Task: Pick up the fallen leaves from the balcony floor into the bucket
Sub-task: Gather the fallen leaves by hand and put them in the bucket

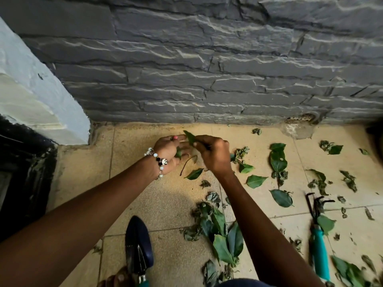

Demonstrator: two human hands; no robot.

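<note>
- Head view: the right hand (213,155) pinches a green leaf (190,138) between curled fingertips, the blade standing up and tilted left toward the far wall.
- The left hand (169,153) lies just beside it, palm turned up and cupped, fingers loosely spread; another small leaf (178,152) rests in that palm. A beaded bracelet (159,160) circles the wrist.
- The two hands meet at the fingertips over the tiled balcony floor (132,154), close to the foot of the dark stone wall (186,69).
- The pinched leaf sits just right of the open palm, its long axis running up and away; my judgement is that the right hand is handing it over, using the left palm as a collecting place.
- More fallen leaves (277,160) lie scattered on the floor to the right and near side; one flat leaf (194,174) lies directly below the hands, pointing left and near, beside a bare curved stem (187,162). The right hand is nearer to most of them.
- A denser leaf pile (221,235) sits nearer the person, under the right forearm.
- A hand trowel (137,243) lies near the bottom centre; a teal-handled hand rake (318,235) lies to the right among the leaves.
- No bucket can be clearly made out; a dark object at the left edge is too unclear to name.
</note>
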